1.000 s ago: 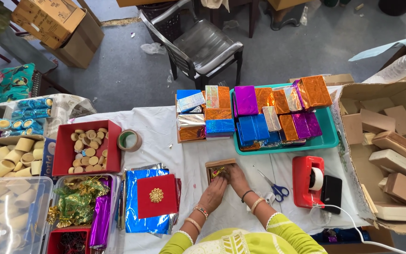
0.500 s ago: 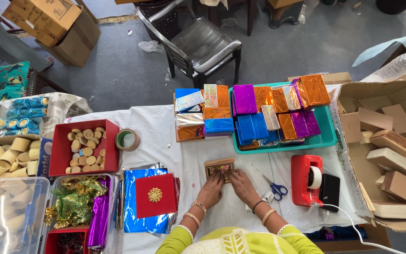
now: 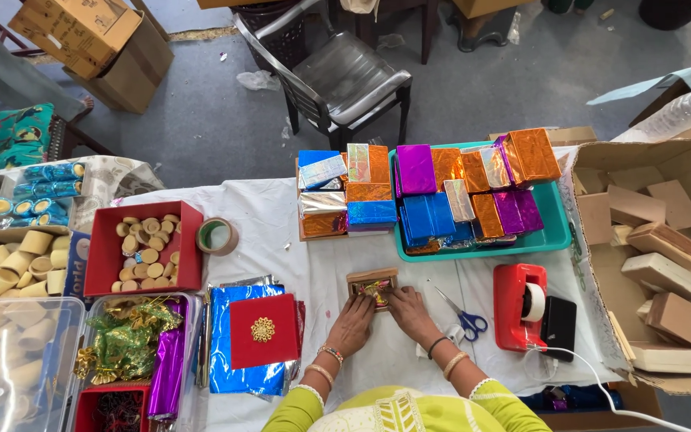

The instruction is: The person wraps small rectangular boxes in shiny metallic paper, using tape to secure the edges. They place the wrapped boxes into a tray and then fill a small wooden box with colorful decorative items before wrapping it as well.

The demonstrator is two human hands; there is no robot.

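I see my left hand (image 3: 352, 322) and right hand (image 3: 409, 314) both lying flat on the white table (image 3: 281, 232), fingers stretched forward and only loosely curled. The fingertips of both touch the near edge of a small wooden box (image 3: 373, 286); I cannot tell whether they pinch it or simply press against it. The box sits just ahead of me, near the middle of the table, with shiny gold and pink foil showing inside.

Just right of my right hand lie blue-handled scissors (image 3: 465, 318), then a red tape dispenser (image 3: 519, 306). Left of my left hand sits a red square lid with a gold flower (image 3: 263, 330) on blue foil sheets (image 3: 229, 352). Farther back stand a teal tray (image 3: 553, 228) and foil-wrapped boxes (image 3: 433, 188).
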